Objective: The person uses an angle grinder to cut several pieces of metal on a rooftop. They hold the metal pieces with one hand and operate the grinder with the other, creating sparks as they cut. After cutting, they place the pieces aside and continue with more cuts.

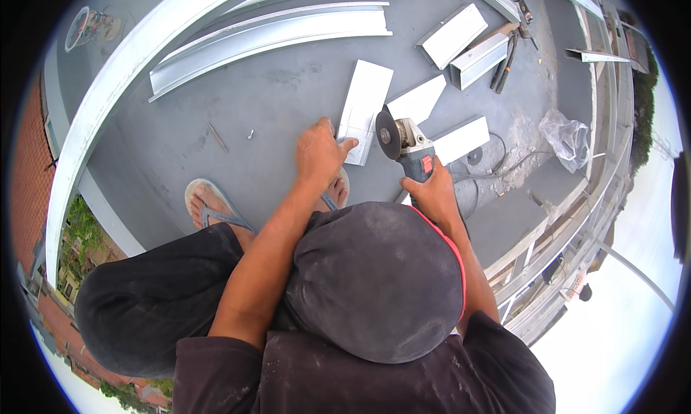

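My left hand (318,155) is closed on the near left edge of a short silvery metal profile piece (366,97), its thumb lying on top. In my right hand (432,189) is an angle grinder (413,153), gripped around its body near the orange-red switch. The grinder's dark cutting disc (389,135) stands on edge just right of the held piece; whether it touches the metal I cannot tell. Partly behind the grinder lie another cut metal piece (425,97) and a white-looking one (464,139).
Long metal channels (273,39) lie at the far left, and short box-like pieces (479,60) at the far right beside pliers-like cutters (506,65). The grinder's cord (500,173) trails right, near a clear plastic bag (565,140). A bucket (85,29) stands far left.
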Tool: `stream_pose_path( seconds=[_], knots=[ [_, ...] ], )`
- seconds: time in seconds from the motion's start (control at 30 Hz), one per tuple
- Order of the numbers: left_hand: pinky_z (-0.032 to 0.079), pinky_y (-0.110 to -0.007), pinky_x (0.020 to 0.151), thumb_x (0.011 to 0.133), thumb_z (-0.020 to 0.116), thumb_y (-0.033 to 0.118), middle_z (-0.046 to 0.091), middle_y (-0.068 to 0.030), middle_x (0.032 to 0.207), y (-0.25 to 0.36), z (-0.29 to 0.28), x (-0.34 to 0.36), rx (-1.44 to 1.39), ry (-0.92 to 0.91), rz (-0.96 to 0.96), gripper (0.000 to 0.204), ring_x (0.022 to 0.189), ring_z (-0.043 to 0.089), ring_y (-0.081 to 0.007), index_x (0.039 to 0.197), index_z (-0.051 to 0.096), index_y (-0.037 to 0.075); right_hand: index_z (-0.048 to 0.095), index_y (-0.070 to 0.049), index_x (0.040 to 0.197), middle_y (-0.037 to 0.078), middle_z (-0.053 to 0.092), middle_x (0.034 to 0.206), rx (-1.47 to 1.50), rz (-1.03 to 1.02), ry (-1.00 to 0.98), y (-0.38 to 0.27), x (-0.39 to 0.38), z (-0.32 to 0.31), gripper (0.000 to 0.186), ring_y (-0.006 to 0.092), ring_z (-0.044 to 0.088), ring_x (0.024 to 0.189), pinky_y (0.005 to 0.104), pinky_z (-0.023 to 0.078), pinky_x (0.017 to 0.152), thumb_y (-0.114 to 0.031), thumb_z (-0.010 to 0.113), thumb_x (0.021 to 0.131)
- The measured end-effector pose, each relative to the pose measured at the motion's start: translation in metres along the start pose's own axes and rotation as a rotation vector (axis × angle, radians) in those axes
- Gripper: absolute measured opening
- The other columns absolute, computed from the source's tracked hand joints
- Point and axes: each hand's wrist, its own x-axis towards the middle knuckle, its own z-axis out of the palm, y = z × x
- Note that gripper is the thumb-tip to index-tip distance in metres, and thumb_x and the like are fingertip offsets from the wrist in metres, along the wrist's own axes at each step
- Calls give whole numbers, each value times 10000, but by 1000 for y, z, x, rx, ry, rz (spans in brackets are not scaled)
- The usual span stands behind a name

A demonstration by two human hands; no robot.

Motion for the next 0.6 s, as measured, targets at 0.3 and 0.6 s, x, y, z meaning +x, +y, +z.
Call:
stream_pose_path(
  seconds=[0.3,0.6],
  knots=[
    [597,-484,884,866,968,380,784,-240,1072,-7,15,-1,-57,84,-10,535,1025,776,-407,1098,711,-28,595,132,1363,340,765,1185,-91,45,-27,0,-1,-7,750,502,739,1146,524,561,1027,-308,841,807],
    [572,-510,804,862,967,397,762,-232,889,-10,13,2,-87,111,34,532,877,755,-425,1025,679,-20,597,138,1324,353,759,1144,-135,67,-31,-10,6,-7,730,513,738,1131,535,562,1014,-307,840,799]
  ],
)
